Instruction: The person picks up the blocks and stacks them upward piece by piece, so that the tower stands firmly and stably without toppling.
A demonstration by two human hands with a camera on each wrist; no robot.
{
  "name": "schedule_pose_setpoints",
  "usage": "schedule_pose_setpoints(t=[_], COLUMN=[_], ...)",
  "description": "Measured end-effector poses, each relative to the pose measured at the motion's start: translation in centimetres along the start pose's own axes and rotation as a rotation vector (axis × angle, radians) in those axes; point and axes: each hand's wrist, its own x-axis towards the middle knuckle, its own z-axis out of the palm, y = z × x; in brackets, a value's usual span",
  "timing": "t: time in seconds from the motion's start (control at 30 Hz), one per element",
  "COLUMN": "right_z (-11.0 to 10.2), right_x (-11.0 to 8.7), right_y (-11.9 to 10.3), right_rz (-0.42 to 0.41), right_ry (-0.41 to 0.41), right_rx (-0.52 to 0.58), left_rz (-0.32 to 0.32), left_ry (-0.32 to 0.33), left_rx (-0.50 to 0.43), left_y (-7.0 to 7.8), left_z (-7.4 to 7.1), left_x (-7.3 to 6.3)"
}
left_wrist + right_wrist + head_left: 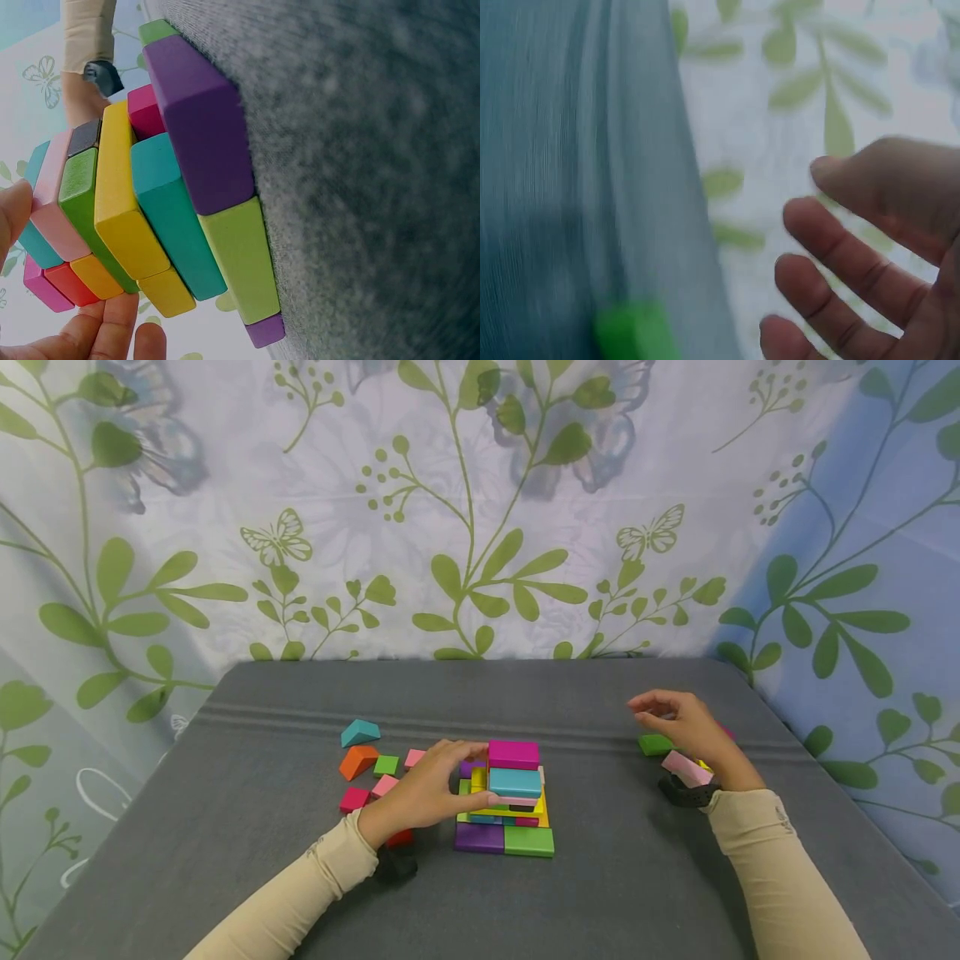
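Note:
A stepped tower of coloured blocks (pixel 514 783) stands mid-table, with a purple block (pixel 206 124) and a green block (pixel 528 841) along its front base. My left hand (pixel 423 789) holds the tower's upper part, thumb at the front by the teal block (pixel 514 782) and fingers bent round the left and back. A magenta block (pixel 513 754) tops it. My right hand (pixel 678 727) hovers over the table's right side, fingers loosely bent with nothing between them. Below it lies a green block (pixel 634 330), blurred in the right wrist view.
Loose blocks lie left of the tower, among them a teal one (pixel 360 732), an orange one (pixel 358 762) and a red one (pixel 355 799). By the right wrist is a pink block (pixel 687 769). A patterned curtain (pixel 480 510) hangs behind the grey table (pixel 300 893).

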Motion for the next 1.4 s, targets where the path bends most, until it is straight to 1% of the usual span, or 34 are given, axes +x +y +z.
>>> schedule_pose_setpoints(t=[0.1, 0.23, 0.3, 0.4, 0.47, 0.53, 0.63, 0.7, 0.83, 0.87, 0.97, 1.17, 1.3, 1.4], right_z=[-1.4, -2.5, -2.8, -2.9, -2.8, -2.8, -2.8, -2.9, -2.8, -2.6, -2.1, -0.6, 0.7, 1.7], right_x=[-0.6, -1.3, -1.6, -1.7, -1.7, -1.6, -1.7, -1.7, -1.4, -1.3, -1.0, -0.7, -0.4, -0.2], right_y=[2.4, 4.6, 5.2, 5.6, 5.7, 5.6, 5.5, 5.3, 4.4, 4.0, 2.6, -1.1, -3.4, -4.7], right_rz=[0.084, 0.156, 0.203, 0.26, 0.278, 0.277, 0.245, 0.206, 0.119, 0.097, 0.027, -0.137, -0.253, -0.34], right_ry=[-0.01, -0.046, -0.087, -0.149, -0.171, -0.173, -0.16, -0.142, -0.093, -0.082, -0.045, 0.01, 0.008, -0.012], right_rx=[-0.097, -0.187, -0.204, -0.201, -0.199, -0.198, -0.225, -0.248, -0.251, -0.236, -0.182, 0.001, 0.124, 0.202], left_rz=[-0.004, -0.011, -0.016, -0.024, -0.024, -0.021, -0.017, -0.02, -0.018, -0.016, -0.012, -0.016, -0.013, -0.013], left_ry=[0.001, 0.003, 0.002, 0.001, 0.0, 0.001, 0.0, -0.003, -0.002, -0.001, 0.002, 0.002, 0.003, 0.001], left_rx=[0.003, 0.006, 0.003, 0.0, 0.001, 0.004, 0.008, 0.005, 0.006, 0.004, 0.004, 0.014, 0.008, 0.002], left_y=[-0.1, -0.1, 0.0, 0.0, 0.1, 0.0, 0.1, 0.1, 0.0, -0.1, -0.1, -0.2, -0.1, 0.0], left_z=[0.0, 0.0, 0.0, 0.0, 0.0, 0.0, 0.0, -0.1, 0.0, 0.0, 0.0, 0.2, 0.1, 0.0], left_x=[0.0, 0.0, 0.0, 0.0, 0.0, 0.0, 0.0, 0.0, 0.1, 0.0, 0.0, 0.0, 0.0, -0.1])
